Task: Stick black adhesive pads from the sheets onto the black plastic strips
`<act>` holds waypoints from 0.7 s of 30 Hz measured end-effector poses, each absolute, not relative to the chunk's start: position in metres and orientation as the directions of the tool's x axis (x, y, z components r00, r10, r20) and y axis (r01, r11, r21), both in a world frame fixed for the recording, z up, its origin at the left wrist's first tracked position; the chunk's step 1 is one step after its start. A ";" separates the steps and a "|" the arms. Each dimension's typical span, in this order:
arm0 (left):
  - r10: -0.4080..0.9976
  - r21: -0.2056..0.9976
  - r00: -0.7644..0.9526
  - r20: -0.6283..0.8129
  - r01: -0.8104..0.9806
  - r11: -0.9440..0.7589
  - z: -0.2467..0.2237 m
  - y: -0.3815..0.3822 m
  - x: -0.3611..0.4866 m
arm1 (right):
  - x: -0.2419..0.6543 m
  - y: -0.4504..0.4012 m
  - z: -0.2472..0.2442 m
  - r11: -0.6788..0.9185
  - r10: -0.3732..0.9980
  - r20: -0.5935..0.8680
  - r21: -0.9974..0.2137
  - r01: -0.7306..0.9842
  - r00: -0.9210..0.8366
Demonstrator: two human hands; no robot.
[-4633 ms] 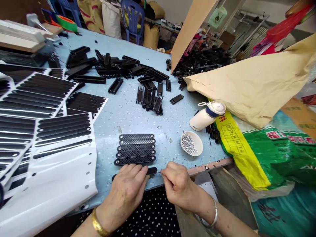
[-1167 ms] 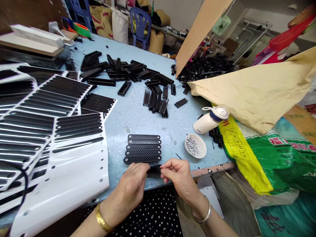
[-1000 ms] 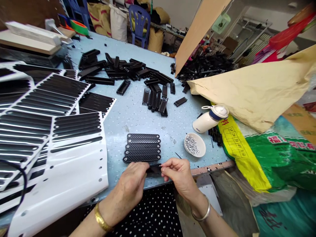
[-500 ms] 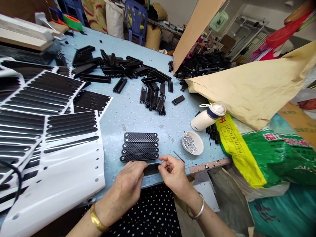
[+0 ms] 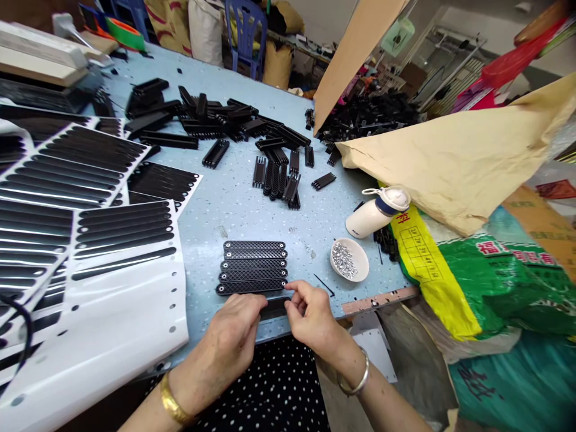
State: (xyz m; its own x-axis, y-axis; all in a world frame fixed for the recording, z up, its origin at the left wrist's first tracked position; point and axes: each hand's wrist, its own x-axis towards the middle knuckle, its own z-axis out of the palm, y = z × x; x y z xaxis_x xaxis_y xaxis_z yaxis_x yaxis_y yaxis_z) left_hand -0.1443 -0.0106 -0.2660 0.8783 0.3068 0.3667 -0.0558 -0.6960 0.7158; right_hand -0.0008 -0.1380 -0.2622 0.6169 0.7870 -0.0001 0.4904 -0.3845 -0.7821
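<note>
Near the table's front edge lies a flat black strip (image 5: pixel 274 308), its ends partly covered by my fingers. My left hand (image 5: pixel 238 324), with a gold bangle at the wrist, is closed on the strip's left end. The thumb and forefinger of my right hand (image 5: pixel 310 309) pinch close together at its right end; a silver bangle is on that wrist. Just beyond my hands sits a row of several black textured strips (image 5: pixel 252 265), side by side, with small metal rings at their ends. To the right stands a white bowl (image 5: pixel 362 271) of small silvery metal pieces (image 5: pixel 344 261).
White sheets of black adhesive strips (image 5: pixel 130 312) cover the table's left side. Loose black plastic parts (image 5: pixel 216 120) are heaped at the back. A cream bottle (image 5: pixel 366 222) and a thin black hex key (image 5: pixel 324 285) are on the right, beside green and yellow sacks (image 5: pixel 472 282).
The whole view has shifted slightly. My hands keep nearly the same pose on the black strip, and the right fingertips have moved very little.
</note>
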 end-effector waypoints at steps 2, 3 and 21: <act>0.309 0.718 0.881 0.359 -0.049 -0.695 -0.266 -0.010 -0.144 | 0.000 -0.140 -0.264 -0.385 0.784 0.010 -0.776 0.499 0.620; 0.310 0.719 0.882 0.355 -0.045 -0.693 -0.266 -0.011 -0.145 | 0.001 -0.141 -0.265 -0.388 0.775 0.016 -0.776 0.496 0.631; 0.354 0.603 0.776 0.522 -0.042 -0.797 -0.225 -0.009 -0.178 | -0.010 -0.137 -0.265 -0.308 0.801 0.140 -0.738 0.600 0.583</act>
State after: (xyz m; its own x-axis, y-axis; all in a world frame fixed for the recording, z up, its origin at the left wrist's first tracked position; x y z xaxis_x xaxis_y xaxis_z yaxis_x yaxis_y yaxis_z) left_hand -0.1784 -0.0094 -0.2248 0.7757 0.3544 0.5222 -0.0420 -0.7966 0.6031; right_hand -0.0098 -0.1368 -0.2653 0.5827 0.8006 0.1399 0.6002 -0.3078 -0.7383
